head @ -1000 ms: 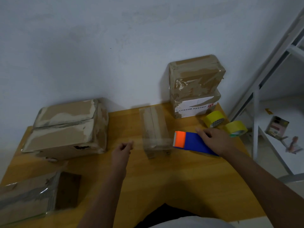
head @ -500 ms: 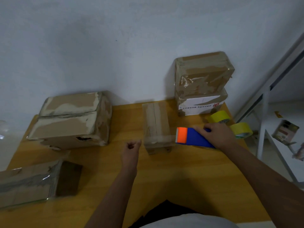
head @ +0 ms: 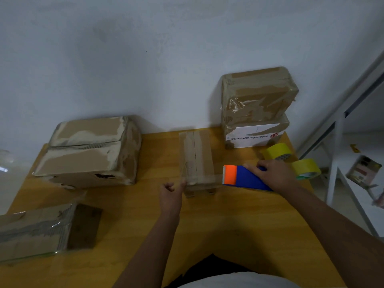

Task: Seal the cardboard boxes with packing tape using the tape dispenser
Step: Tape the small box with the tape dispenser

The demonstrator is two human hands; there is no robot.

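On the bench (head: pixel 228 225), the right hand (head: pixel 274 173) has its grip closed over the blue-and-orange tape dispenser (head: pixel 243 177) at 3 o'clock of the small cardboard box (head: pixel 197 159), while the left hand (head: pixel 170 194), fingers curled on nothing, touches the box's 7 o'clock corner.

Wooden table (head: pixel 207 229) against wall. On it: large box (head: pixel 89 152) back left, box (head: pixel 37 231) front left, narrow box (head: pixel 197 161) centre, two stacked boxes (head: pixel 255 121) back right, two yellow tape rolls (head: pixel 276 150), blue-orange tape dispenser (head: pixel 243 177).
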